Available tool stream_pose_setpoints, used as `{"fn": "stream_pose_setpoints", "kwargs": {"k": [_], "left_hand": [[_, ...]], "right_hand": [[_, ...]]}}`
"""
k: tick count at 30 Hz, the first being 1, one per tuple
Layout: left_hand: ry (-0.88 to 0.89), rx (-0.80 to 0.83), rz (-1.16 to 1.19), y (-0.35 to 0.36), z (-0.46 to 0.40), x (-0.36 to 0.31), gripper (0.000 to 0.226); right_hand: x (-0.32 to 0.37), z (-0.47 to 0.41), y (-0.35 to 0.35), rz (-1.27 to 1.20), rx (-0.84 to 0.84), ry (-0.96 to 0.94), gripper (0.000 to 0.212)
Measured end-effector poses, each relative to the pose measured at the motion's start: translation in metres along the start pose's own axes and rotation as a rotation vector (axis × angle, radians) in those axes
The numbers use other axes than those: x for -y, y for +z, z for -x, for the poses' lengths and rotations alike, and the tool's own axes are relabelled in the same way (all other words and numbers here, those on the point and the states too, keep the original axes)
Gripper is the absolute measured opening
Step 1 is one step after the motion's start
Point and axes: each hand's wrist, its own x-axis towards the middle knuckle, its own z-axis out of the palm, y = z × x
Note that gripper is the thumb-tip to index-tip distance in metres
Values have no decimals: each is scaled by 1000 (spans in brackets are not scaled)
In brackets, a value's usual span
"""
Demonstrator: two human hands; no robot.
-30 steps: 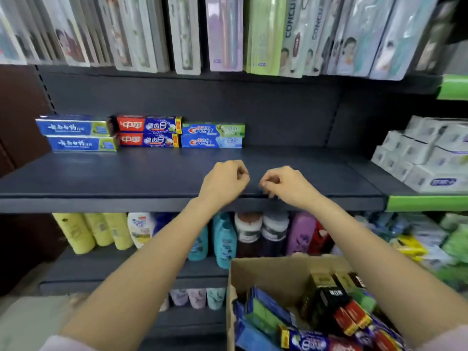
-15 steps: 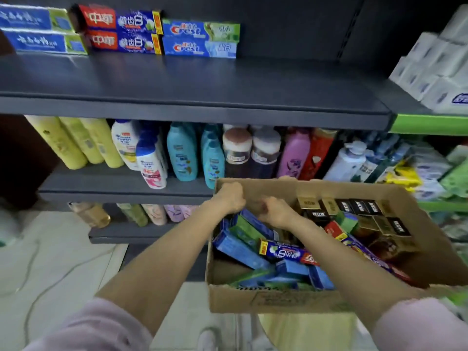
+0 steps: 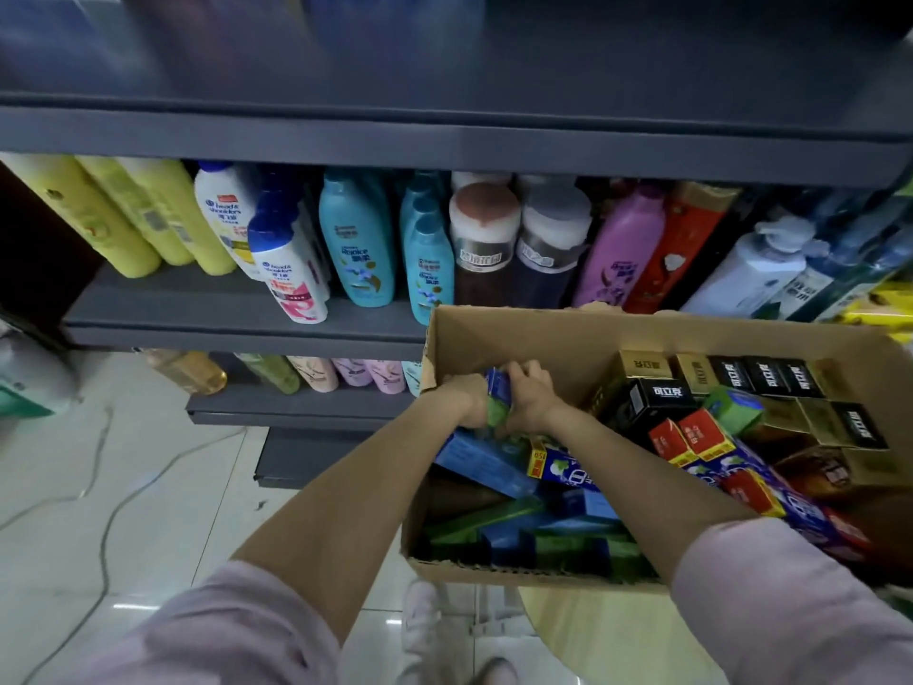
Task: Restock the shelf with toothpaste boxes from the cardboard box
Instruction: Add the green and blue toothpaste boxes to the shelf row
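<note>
Both hands reach into the cardboard box (image 3: 568,333) near its far-left corner; the left hand (image 3: 467,399) and the right hand (image 3: 531,400) each close their grip on one blue-and-green toothpaste box (image 3: 498,395), its blue end up and its green end low between the palms; more blue and green toothpaste cartons lie jumbled in the cardboard box's left half; red, black and gold ones fill its right half.

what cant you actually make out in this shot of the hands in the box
- Head view: the blue-green toothpaste box is mostly covered by the left hand and right hand.
- Top shelf: its contents are motion-blurred and cut by the upper edge.
- Cardboard box: its right side runs off-frame.
</note>
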Motion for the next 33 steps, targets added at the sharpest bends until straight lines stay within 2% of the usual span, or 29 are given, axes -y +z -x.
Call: {"fn": "stream_pose_setpoints", "kwargs": {"k": [2,6,10,12,15,18,23,26,28,30,33], "left_hand": [[-8,-29,-5,2,-3,1,54],[39,-88,126,4,-11,0,55],[186,-89,288,4,-10,-16,80],[242,-51,409,3,-10,-19,88],[333,13,571,-3,-1,-23,98],[400,17,706,-19,16,-35,97],[417,-173,769,-42,41,-52,84],[371,-390,693,-52,58,-62,97],[398,-448,679,-60,71,-64,104],[466,-390,755,-70,86,-57,88],[501,-357,823,-82,110,-45,44]], "right_hand": [[-4,1,-3,-44,-13,1,87],[-27,9,-14,-346,-58,53,91],[-46,29,-35,-466,-160,-17,84],[-45,45,-53,-635,-182,-69,77],[-40,65,-82,-1025,-116,-131,75],[-33,80,-104,-1310,-70,-208,69],[-8,99,-121,-1472,-76,-281,30],[18,109,-124,-1387,-237,-241,18],[30,115,-128,-1373,-365,-229,11],[37,120,-135,-1437,-445,-212,12],[43,126,-139,-1496,-432,-180,22]]}}
